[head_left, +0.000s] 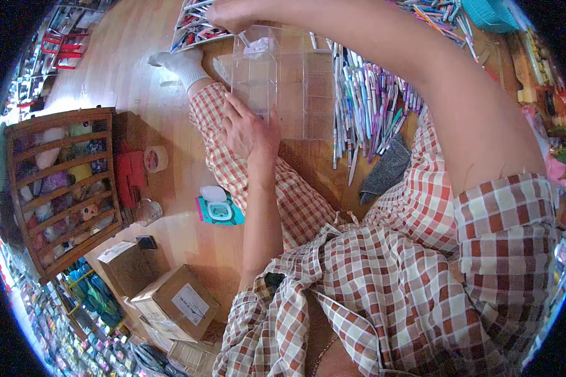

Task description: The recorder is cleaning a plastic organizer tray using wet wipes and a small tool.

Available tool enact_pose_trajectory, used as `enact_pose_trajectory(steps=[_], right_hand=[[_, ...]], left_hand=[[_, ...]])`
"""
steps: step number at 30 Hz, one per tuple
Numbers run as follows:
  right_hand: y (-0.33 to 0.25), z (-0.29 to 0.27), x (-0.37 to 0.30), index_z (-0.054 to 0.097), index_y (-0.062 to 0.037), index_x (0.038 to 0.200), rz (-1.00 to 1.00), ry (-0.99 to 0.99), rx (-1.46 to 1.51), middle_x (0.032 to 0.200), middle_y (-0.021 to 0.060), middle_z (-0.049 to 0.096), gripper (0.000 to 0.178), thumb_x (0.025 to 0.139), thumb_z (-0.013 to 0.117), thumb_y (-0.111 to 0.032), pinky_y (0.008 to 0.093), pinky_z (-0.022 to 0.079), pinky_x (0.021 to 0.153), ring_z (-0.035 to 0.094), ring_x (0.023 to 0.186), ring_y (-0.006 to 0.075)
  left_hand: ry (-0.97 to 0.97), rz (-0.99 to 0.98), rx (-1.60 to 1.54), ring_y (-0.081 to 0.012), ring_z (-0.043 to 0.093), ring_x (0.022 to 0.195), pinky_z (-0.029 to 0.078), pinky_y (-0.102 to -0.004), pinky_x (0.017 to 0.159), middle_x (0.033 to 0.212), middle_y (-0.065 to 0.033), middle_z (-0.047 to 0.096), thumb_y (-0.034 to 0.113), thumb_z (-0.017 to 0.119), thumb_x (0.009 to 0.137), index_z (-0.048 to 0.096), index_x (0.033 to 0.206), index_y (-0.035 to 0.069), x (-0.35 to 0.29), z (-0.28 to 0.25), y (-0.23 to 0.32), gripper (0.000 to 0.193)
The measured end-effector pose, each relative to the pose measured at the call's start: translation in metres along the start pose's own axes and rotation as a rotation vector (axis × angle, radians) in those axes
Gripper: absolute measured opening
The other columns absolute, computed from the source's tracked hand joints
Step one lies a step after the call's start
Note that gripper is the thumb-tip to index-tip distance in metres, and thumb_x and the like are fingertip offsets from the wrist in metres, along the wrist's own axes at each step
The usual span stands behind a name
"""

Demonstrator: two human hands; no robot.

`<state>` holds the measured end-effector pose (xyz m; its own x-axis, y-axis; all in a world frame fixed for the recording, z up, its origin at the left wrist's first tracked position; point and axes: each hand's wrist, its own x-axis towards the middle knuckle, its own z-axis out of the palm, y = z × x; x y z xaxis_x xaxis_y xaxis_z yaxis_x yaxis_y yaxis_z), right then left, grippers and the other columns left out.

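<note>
My left hand grips the near end of a clear plastic organizer box, its fingers at the left side and thumb over the edge. A crumpled whitish-pink piece lies at the far end of the box. My right arm crosses the top of the view, and my right hand is at the far tray full of pens. Its fingers are curled, and what they hold is hard to make out. Right of the box, many pens lie in rows on the floor.
A turquoise wipes pack with its lid up lies left of my leg. Cardboard boxes, a wooden slatted crate and a tape roll stand at left. A grey cloth is between my legs; a teal basket is far right.
</note>
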<state>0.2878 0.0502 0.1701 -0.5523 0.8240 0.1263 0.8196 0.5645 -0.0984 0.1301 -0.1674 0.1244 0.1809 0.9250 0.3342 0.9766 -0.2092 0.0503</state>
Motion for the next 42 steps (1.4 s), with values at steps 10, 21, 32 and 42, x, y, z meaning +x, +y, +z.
enact_pose_trajectory(steps=[10, 21, 32, 42], right_hand=[[-0.035, -0.001, -0.035, 0.061, -0.0003, 0.089, 0.12, -0.145, 0.063, 0.089, 0.019, 0.062, 0.022, 0.074, 0.053, -0.014, 0.0407, 0.049, 0.066, 0.06, 0.081, 0.031], [-0.004, -0.02, -0.023, 0.064, -0.0034, 0.087, -0.019, -0.499, 0.177, 0.085, 0.0215, 0.062, 0.02, 0.071, 0.058, -0.014, 0.038, 0.049, 0.061, 0.061, 0.076, 0.0322], [-0.025, -0.062, -0.005, 0.064, -0.0029, 0.073, 0.043, -0.113, -0.016, 0.069, 0.0162, 0.062, 0.013, 0.062, 0.064, -0.009, 0.0383, 0.048, 0.058, 0.059, 0.063, 0.0295], [0.005, 0.039, -0.015, 0.061, 0.0015, 0.093, 0.335, -0.035, 0.385, 0.093, 0.022, 0.06, 0.033, 0.083, 0.044, -0.025, 0.0457, 0.045, 0.07, 0.056, 0.079, 0.0308]], left_hand=[[-0.002, -0.03, 0.01, -0.0273, 0.052, 0.1, 0.039, -0.0406, 0.085, 0.124, -0.0143, 0.046, 0.039, 0.071, 0.06, 0.035, 0.128, -0.002, -0.003, -0.001, -0.005, 0.088], [-0.008, -0.005, 0.03, -0.0273, 0.051, 0.102, 0.039, -0.0409, 0.086, 0.126, -0.0139, 0.044, 0.04, 0.07, 0.061, 0.033, 0.129, -0.002, 0.002, 0.001, 0.012, 0.087], [-0.042, -0.06, 0.022, -0.028, 0.05, 0.105, 0.037, -0.0421, 0.087, 0.126, -0.0141, 0.044, 0.038, 0.07, 0.062, 0.031, 0.13, -0.001, 0.0, 0.0, 0.003, 0.088], [0.011, -0.029, 0.005, -0.0275, 0.05, 0.105, 0.037, -0.0409, 0.086, 0.124, -0.0141, 0.045, 0.037, 0.072, 0.059, 0.033, 0.129, -0.001, 0.004, 0.003, 0.01, 0.089]])
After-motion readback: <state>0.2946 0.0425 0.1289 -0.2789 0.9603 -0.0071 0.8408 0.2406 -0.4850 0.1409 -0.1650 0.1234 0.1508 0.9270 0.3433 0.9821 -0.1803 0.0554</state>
